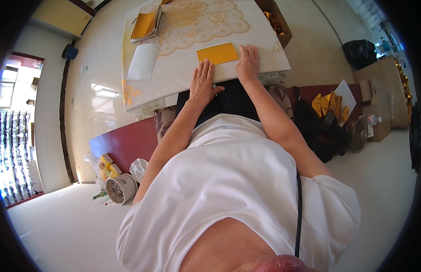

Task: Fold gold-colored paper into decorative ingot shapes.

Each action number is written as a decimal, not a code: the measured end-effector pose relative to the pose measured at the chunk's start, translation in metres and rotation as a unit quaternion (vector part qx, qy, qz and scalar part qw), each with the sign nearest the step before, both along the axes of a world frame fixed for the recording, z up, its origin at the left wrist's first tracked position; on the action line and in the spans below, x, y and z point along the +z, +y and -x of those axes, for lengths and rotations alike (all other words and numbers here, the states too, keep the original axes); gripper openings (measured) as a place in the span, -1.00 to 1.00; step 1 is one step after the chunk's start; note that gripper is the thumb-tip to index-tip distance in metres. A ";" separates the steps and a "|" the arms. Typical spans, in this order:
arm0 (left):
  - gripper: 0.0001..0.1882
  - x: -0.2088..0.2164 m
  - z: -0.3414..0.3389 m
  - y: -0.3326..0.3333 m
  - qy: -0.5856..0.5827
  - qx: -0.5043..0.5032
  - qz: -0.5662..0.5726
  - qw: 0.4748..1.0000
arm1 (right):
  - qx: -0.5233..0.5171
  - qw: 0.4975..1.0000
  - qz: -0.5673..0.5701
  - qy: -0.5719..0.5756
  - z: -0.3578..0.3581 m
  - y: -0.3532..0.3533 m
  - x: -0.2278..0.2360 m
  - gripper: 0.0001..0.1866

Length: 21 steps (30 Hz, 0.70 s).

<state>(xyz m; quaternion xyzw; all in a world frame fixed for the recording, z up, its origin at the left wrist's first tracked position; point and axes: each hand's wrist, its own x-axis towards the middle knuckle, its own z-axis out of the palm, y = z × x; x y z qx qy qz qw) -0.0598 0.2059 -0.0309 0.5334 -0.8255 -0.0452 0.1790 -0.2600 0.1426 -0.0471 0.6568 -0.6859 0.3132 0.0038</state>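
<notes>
A rectangular sheet of golden-yellow paper [217, 53] lies flat near the front edge of the table, between my two hands. My left hand [203, 84] reaches over the table edge with its fingers stretched out, their tips by the sheet's lower left corner. At the sheet's right end my right hand [248, 63] rests on the tablecloth, fingers extended and slightly spread. I see nothing held in either hand. Left of the yellow sheet lies a white sheet of paper [143, 61]. Behind that is a stack of yellow paper [145, 25] with white sheets under it.
A patterned cloth covers the table [174, 77]. Beyond its right edge stands a cardboard box [283, 34] with gold foil pieces inside. More folded gold foil [329, 106] lies on the dark red bench to my right. A white bucket [121, 188] stands at my left.
</notes>
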 end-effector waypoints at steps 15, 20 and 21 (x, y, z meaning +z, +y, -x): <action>0.17 0.004 0.001 0.000 0.005 0.000 -0.011 1.000 | 0.133 0.986 0.082 0.055 0.007 0.044 0.005 -0.57; 0.13 0.002 -0.003 0.003 0.020 0.004 0.005 1.000 | 0.122 0.986 0.087 0.067 0.013 0.041 0.002 -0.60; 0.09 0.001 -0.004 0.005 0.025 0.019 0.018 0.999 | 0.120 0.987 0.087 0.068 0.013 0.041 0.001 -0.60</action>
